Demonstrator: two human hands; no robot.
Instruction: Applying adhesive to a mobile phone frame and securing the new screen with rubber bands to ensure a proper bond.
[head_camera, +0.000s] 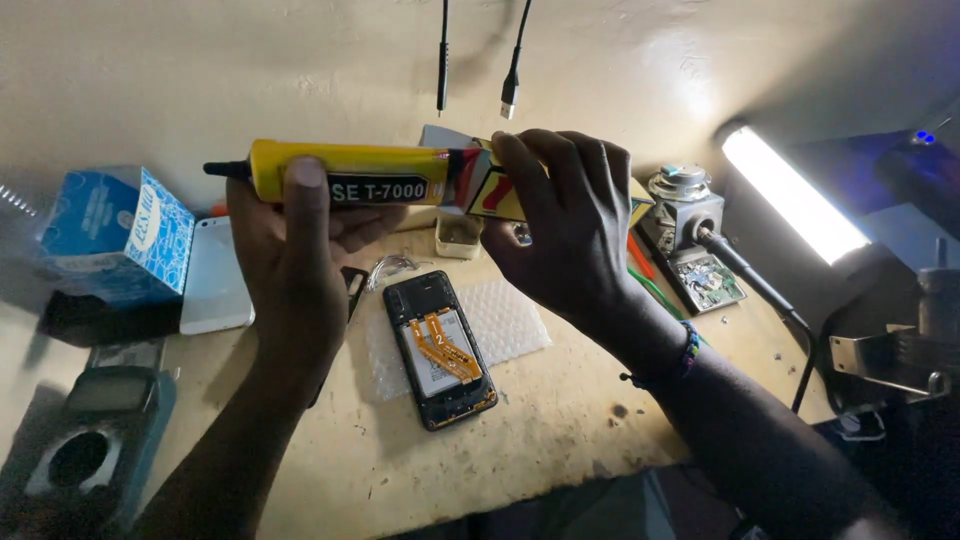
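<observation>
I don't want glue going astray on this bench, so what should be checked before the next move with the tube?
1. Glue tube gripped by left hand: ok.
2. Right hand holds the tube's rear end: ok.
3. Black nozzle capped or open: cannot tell.
4. Opened phone lies flat on bubble wrap, back off: ok.
5. Nozzle aimed at phone: not ok, it points left, toward the blue box.
</observation>
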